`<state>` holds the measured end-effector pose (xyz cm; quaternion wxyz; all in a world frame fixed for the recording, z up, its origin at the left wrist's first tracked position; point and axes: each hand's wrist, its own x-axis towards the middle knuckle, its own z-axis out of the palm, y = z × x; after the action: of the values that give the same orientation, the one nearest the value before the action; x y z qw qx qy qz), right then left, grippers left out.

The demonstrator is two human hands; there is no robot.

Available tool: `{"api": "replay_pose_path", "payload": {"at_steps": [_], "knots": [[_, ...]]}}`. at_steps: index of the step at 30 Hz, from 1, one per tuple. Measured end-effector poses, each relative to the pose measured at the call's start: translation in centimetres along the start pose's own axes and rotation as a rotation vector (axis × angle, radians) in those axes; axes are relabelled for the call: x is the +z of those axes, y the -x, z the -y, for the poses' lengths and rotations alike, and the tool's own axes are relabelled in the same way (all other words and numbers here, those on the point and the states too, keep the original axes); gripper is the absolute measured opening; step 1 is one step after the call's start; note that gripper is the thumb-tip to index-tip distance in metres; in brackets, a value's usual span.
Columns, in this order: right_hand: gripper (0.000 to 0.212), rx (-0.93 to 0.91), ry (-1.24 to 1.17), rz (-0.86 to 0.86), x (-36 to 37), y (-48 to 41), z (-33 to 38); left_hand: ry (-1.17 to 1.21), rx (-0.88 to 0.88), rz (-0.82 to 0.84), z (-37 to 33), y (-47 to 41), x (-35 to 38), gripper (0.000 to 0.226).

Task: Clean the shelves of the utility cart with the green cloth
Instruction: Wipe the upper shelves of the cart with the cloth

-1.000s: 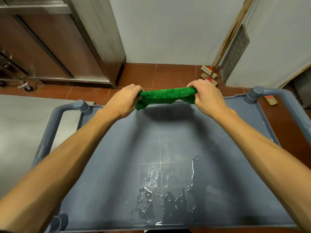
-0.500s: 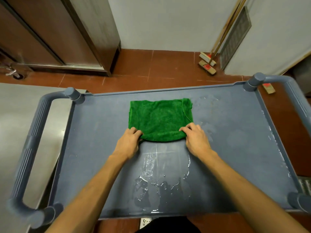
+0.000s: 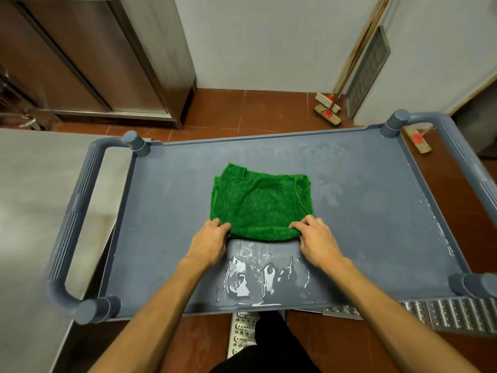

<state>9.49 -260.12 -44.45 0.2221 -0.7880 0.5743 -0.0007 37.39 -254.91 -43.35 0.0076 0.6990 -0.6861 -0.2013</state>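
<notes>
Head view: green cloth (image 3: 261,203) lies spread at the middle of the utility cart's top shelf (image 3: 376,224); your left hand (image 3: 211,239) and right hand (image 3: 316,238) each pinch a near corner. Pooled water (image 3: 250,278) sits between your hands and the near rim. Draw the cloth evenly through it, keeping it flat.

I see a fuzzy green cloth (image 3: 259,204) on the cart's matt grey plastic top shelf (image 3: 376,216), shiny where wet. The counter (image 3: 35,189) looks like dull metal.
</notes>
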Motion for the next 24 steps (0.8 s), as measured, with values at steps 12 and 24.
{"api": "replay_pose_path", "payload": {"at_steps": [12, 24], "knots": [[0.047, 0.022, 0.044, 0.056, 2.5, 8.2, 2.0, -0.027, 0.016, 0.05, 0.2, 8.5, 2.5, 0.026], [0.045, 0.03, 0.047, 0.015, 4.0, 13.8, 3.1, -0.138, 0.073, 0.011, 0.0, 13.2, 3.8, 0.042]]}}
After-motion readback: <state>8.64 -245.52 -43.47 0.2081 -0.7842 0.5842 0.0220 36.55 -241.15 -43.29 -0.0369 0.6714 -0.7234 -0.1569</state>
